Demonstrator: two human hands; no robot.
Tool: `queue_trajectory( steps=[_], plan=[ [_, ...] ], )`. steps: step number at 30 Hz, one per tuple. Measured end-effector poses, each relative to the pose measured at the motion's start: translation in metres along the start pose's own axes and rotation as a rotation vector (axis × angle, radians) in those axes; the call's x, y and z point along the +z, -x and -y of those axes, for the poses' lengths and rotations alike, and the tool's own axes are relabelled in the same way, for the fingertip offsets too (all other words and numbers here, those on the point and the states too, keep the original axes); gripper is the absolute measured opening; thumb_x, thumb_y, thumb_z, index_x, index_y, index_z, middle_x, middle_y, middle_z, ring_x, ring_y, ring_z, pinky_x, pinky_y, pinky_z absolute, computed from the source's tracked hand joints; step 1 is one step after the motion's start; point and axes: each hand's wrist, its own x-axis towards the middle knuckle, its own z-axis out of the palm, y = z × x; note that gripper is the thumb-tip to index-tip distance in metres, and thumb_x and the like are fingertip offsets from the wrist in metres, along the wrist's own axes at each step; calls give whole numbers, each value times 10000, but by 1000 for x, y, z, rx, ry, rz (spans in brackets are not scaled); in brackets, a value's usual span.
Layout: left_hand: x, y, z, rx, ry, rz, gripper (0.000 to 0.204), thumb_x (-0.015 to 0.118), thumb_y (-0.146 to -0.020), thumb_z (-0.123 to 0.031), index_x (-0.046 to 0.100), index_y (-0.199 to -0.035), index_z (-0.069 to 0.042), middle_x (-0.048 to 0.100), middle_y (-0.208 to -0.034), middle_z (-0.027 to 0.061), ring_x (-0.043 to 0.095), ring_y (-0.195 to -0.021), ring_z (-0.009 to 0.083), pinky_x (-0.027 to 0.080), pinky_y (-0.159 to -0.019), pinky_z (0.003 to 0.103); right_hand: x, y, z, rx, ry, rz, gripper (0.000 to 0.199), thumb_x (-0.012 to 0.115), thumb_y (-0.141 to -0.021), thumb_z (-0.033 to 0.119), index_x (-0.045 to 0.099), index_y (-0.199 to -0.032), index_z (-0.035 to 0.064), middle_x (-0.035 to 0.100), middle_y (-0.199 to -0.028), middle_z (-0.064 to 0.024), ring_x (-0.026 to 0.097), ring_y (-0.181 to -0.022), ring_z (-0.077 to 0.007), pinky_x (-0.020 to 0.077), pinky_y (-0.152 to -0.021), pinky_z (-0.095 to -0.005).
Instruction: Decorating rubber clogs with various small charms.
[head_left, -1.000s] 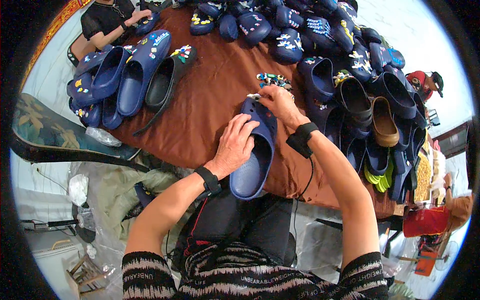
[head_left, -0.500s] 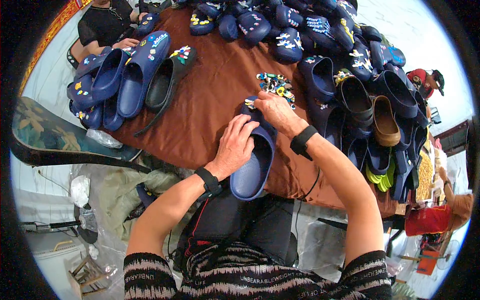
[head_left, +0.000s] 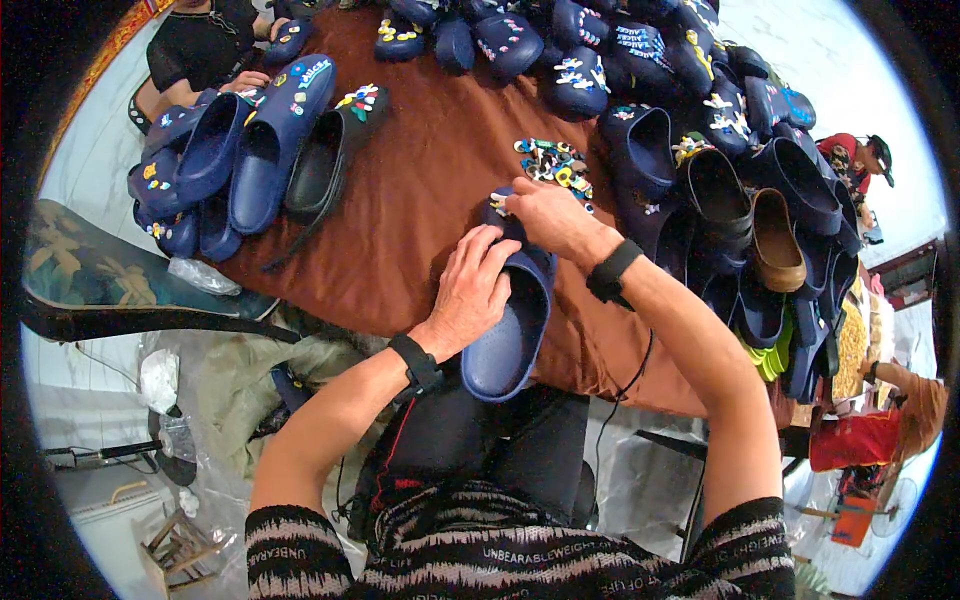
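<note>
Grasping clog (head_left: 505, 345) by upper (head_left: 540, 260), likely best, with left hand (head_left: 468, 287); cannot tell grip of right hand (head_left: 560, 222) just beyond; probably light, springy

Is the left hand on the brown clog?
No, the left hand is on a blue clog, while the brown clog sits well away to the right.

A navy-blue, round-heeled clog (head_left: 512, 325) shows smooth, matt plastic against creased, faintly glossy rust-brown cloth (head_left: 420, 150); small multicoloured plastic charms (head_left: 555, 165) gleam.
</note>
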Motion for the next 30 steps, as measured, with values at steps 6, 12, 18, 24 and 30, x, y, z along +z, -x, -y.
queue_trajectory(
  steps=[6,12,18,24,30],
  plan=[
    [-2,0,-3,14,22,-6,417,581,-812,14,556,-1223,-51,500,-1319,177,450,-1288,394,379,-1100,474,-15,8,-30,514,-556,-253,213,609,-898,166,712,-1013,20,703,-926,-224,707,-863,-343,541,-755,-419],
    [-3,0,-1,2,13,0,413,571,-812,15,558,-1220,-48,502,-1320,186,451,-1284,396,378,-1100,474,11,-4,-5,296,-445,-149,280,643,-898,250,708,-1085,51,676,-996,-218,653,-960,-391,518,-849,-453],
    [-1,-2,-5,12,7,4,415,570,-813,11,556,-1224,-47,499,-1325,190,452,-1283,397,380,-1097,470,19,0,-18,158,-362,-85,244,624,-907,183,701,-1126,107,607,-1037,-189,610,-1008,-388,500,-880,-454],
    [-1,-2,-2,4,10,10,423,580,-811,11,553,-1229,-45,498,-1328,191,456,-1279,398,382,-1096,469,23,-5,-30,44,-358,-57,249,614,-900,103,702,-1131,125,597,-1020,-160,607,-989,-372,502,-867,-442],
    [-4,0,1,6,-10,15,432,585,-816,4,541,-1243,-42,496,-1329,195,452,-1282,400,377,-1099,471,10,-10,-29,-14,-382,55,400,591,-823,-51,680,-1186,92,569,-1019,-151,566,-1022,-345,467,-913,-417]
  ],
)
